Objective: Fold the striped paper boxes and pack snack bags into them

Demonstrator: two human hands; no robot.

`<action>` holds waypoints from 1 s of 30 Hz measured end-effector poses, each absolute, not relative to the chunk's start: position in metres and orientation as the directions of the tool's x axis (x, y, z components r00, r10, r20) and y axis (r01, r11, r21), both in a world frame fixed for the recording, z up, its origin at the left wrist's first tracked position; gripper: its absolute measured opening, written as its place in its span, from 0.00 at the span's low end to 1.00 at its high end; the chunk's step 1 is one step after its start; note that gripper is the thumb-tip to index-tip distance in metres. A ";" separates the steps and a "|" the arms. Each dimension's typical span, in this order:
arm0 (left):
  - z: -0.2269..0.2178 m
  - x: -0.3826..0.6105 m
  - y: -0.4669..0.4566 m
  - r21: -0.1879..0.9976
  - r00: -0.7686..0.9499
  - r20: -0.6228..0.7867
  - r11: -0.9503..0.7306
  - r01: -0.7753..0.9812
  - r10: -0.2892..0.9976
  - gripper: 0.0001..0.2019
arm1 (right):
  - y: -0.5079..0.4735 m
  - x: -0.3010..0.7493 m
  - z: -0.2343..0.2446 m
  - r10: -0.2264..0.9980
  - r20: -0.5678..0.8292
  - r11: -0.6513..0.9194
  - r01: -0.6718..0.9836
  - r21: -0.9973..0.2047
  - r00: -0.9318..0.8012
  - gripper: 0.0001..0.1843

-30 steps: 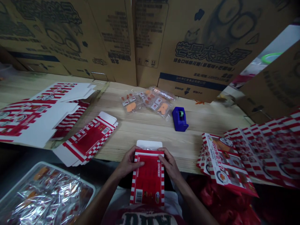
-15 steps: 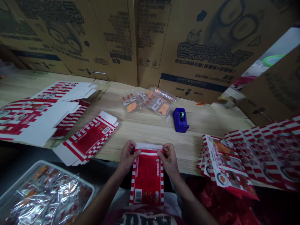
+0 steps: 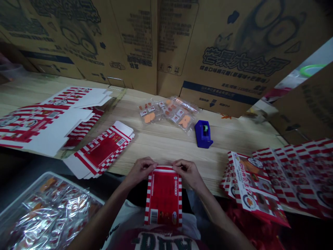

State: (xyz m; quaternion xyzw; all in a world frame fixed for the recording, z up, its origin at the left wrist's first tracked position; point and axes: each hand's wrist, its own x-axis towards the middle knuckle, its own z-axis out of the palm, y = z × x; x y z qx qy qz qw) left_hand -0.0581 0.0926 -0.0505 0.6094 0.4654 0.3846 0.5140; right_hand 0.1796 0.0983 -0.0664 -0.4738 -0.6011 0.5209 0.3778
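A red carton [image 3: 164, 194] with checkered red-and-white edges stands against my body at the table's front edge, its barcode low down. My left hand [image 3: 143, 169] pinches its top left corner between thumb and fingers. At the top right corner my right hand [image 3: 186, 171] does the same. The carton's top end looks folded down between the two hands; what lies inside is hidden. Beyond them on the table lie clear packets [image 3: 166, 113] with orange pieces inside. A blue tape dispenser [image 3: 203, 134] stands to the right of the packets.
To the left lie flattened striped cartons [image 3: 52, 133] and a stack of red cartons [image 3: 104, 149]. A white tub [image 3: 44, 177] of clear packets sits lower left. Printed striped cartons [image 3: 256, 184] lie at the right edge. Large cardboard boxes [image 3: 166, 80] wall off the back.
The white flap standing up at the carton's top has gone down out of sight. Both hands have moved inward along the top edge. The view has shifted slightly.
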 end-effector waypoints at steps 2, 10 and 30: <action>-0.049 -0.059 0.097 0.975 0.278 -0.009 -0.053 0.214 0.961 0.09 | 0.105 0.181 -0.064 0.956 -0.075 -0.016 0.205 -0.979 -0.285 0.09; -0.037 -0.061 0.119 0.985 0.335 -0.169 0.166 0.037 0.927 0.11 | 0.127 0.176 -0.038 0.954 -0.097 -0.021 0.258 -0.966 -0.285 0.04; -0.056 -0.040 0.084 0.921 0.281 0.183 -0.264 0.287 0.942 0.09 | 0.078 0.170 -0.053 0.991 0.002 0.022 0.149 -0.989 -0.136 0.08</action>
